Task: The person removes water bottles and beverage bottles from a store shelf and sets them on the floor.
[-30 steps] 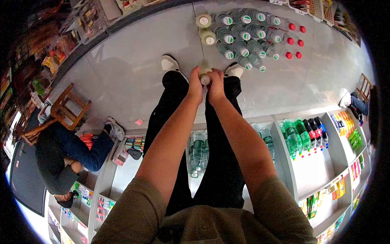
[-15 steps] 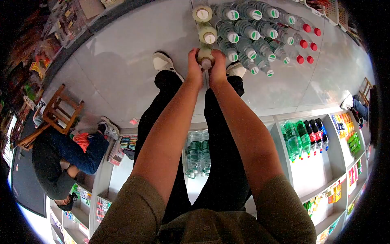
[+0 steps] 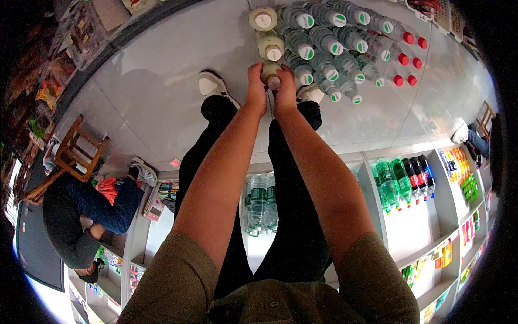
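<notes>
My left hand (image 3: 256,86) and my right hand (image 3: 285,89) are closed around the sides of a pale, cloudy bottle (image 3: 271,70) with a light cap, low over the floor between my shoes. Beyond it, two similar pale bottles with white caps (image 3: 263,20) stand in line. To their right, several clear water bottles (image 3: 325,59) with white-and-green cap tops are grouped in rows. Several clear bottles with red caps (image 3: 403,58) stand at the far right of that group. My palms and the lower part of the held bottle are hidden.
Behind my legs, white shelves (image 3: 367,156) hold green and dark soda bottles (image 3: 399,181) and a wrapped pack of water bottles (image 3: 261,202). At left, another person (image 3: 81,216) is by a wooden chair (image 3: 81,148). A dark-edged display (image 3: 102,51) with packaged goods runs along the far side.
The view has shifted slightly, moving the near floor items a little left. My right hand's fingers sit closer in on the bottle, and both hands still hold it.
</notes>
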The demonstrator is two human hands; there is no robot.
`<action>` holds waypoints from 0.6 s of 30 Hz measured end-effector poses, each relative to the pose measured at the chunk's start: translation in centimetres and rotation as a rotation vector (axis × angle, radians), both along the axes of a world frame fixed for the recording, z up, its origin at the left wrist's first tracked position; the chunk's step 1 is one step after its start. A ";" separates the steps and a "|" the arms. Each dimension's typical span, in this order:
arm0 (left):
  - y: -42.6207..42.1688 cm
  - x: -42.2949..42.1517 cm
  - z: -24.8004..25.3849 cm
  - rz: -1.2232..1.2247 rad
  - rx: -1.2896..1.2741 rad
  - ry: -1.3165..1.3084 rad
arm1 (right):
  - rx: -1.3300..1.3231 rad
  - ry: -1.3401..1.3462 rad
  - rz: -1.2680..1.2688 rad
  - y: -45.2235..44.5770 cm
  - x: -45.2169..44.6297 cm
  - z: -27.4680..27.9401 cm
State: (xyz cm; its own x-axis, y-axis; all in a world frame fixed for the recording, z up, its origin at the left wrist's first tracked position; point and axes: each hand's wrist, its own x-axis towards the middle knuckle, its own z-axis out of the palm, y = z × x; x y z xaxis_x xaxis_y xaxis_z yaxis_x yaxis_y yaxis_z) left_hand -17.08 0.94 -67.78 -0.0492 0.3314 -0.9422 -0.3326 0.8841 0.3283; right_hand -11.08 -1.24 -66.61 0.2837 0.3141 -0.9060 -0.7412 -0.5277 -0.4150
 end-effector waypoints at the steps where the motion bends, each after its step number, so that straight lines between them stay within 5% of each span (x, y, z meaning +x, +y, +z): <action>1: 0.0 0.0 0.0 0.000 -0.002 -0.002 | -0.005 0.003 -0.009 0.2 0.0 0.3; 16: -0.5 0.1 5.0 -0.110 0.021 0.014 | -0.081 -0.073 0.046 0.5 -0.8 6.1; 18: -1.3 0.2 6.2 0.062 -0.097 0.043 | -0.089 -0.079 0.055 -0.3 -1.2 6.9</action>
